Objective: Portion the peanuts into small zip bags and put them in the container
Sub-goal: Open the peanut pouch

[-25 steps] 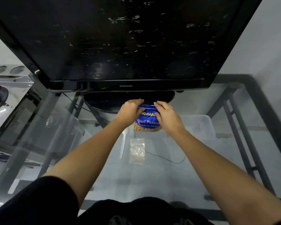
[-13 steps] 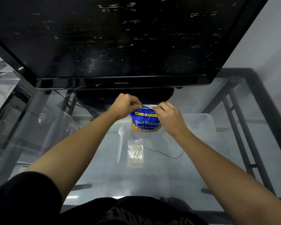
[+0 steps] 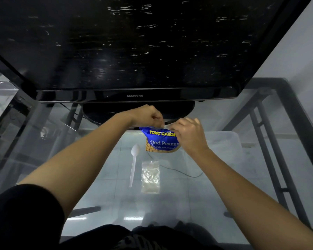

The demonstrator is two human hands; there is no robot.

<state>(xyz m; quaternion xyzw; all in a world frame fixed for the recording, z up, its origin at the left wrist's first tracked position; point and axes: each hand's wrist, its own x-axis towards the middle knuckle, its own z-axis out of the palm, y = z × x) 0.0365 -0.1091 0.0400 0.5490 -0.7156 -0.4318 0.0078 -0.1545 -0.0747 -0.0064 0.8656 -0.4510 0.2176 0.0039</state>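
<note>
A blue packet of salted peanuts (image 3: 161,142) is held upright just above the glass table. My left hand (image 3: 148,115) pinches its top edge on the left. My right hand (image 3: 187,135) grips the top right corner and covers part of the label. The top edge between the two hands looks pulled apart. A white plastic spoon (image 3: 134,165) lies on the glass below the packet, and a small clear zip bag (image 3: 150,177) lies flat just right of the spoon. A translucent plastic container (image 3: 224,141) stands to the right, behind my right wrist.
A large black television (image 3: 134,47) on an oval stand (image 3: 137,110) fills the back of the glass table (image 3: 107,195). A thin cable (image 3: 184,173) shows through the glass. The table's dark metal frame (image 3: 271,159) runs along the right.
Both hands have shifted from covering the packet's top to pinching its corners and drawing apart. The packet's label shows more, and the spoon has come out from behind my left arm.
</note>
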